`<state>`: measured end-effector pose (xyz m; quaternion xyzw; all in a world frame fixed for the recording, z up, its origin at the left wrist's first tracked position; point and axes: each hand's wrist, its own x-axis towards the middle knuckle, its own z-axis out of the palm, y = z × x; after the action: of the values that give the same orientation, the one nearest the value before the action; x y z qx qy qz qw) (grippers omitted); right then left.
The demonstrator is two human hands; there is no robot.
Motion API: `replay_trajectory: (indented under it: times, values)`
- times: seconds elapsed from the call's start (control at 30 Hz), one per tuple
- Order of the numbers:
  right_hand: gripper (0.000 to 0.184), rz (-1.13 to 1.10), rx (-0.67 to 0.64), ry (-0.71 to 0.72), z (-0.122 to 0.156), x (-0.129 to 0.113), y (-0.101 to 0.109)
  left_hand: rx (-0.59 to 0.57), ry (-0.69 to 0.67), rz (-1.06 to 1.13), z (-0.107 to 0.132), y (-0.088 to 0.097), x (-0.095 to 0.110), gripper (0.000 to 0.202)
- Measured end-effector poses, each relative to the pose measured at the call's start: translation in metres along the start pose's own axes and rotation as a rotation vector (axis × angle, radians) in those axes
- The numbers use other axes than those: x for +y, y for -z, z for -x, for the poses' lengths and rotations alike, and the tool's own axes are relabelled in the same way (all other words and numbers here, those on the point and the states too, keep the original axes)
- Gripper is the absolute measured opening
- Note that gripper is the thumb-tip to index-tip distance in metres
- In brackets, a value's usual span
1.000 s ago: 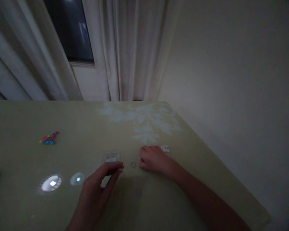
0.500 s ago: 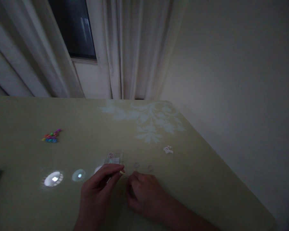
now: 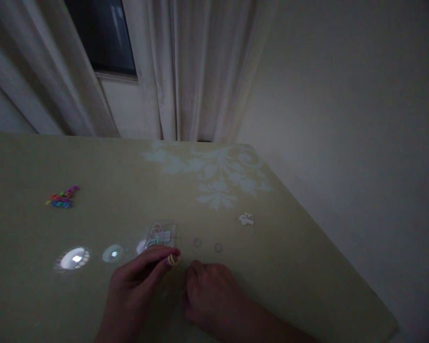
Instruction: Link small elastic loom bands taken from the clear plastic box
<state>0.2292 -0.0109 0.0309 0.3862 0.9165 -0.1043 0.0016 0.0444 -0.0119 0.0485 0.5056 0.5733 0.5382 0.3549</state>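
Dim light. My left hand (image 3: 137, 290) is low at the middle, fingers pinched together around a small pale ring-like band (image 3: 172, 259) at the fingertips. My right hand (image 3: 209, 300) is close beside it, fingers curled down toward the table; what they hold is hidden. Just beyond my left fingertips lies a small clear plastic packet (image 3: 159, 233). Two tiny rings (image 3: 197, 243) (image 3: 218, 247) lie on the yellow-green tablecloth (image 3: 300, 267) ahead of my right hand.
A small white piece (image 3: 246, 219) lies to the right near the cloth's pale floral print (image 3: 214, 176). A heap of colourful bands (image 3: 61, 197) sits at far left. Bright light spots (image 3: 73, 258) glare on the cloth. Curtains (image 3: 186, 71) and a dark window are behind; the table's right edge runs diagonally.
My right hand drew back from beside the white piece to a spot next to my left hand, leaving a second tiny ring on the cloth. My left hand stayed pinched.
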Motion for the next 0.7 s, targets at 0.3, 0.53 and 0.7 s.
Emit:
replay_trajectory:
  times: [0.3,0.53,0.7]
  values:
    - [0.010,-0.893,0.114,-0.113,0.003,0.025,0.040,-0.257,0.118,0.153,-0.001,-0.005,0.001,0.011]
    - [0.011,-1.283,0.168,-0.170,0.002,0.018,0.041,-0.384,0.052,0.178,0.002,-0.007,-0.007,0.009]
    - [0.011,-1.384,0.183,-0.214,-0.001,0.020,0.030,-0.283,-0.105,0.090,0.005,-0.006,-0.009,0.009]
